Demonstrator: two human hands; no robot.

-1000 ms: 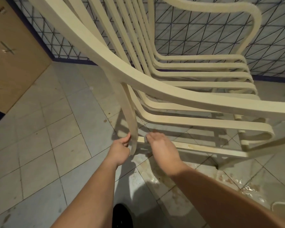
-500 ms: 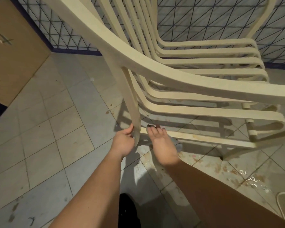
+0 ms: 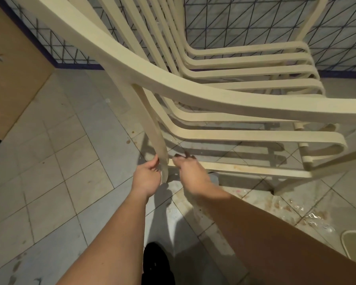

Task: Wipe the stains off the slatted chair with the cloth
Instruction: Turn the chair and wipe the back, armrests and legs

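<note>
While the left hand (image 3: 147, 177) grips the chair (image 3: 193, 93) leg, the right hand (image 3: 190, 174) presses fingers flat.

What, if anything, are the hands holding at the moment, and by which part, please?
The left hand grips the chair by the lower end of its leg. The right hand rests on the lowest slat; whether it holds a cloth cannot be told.
</note>
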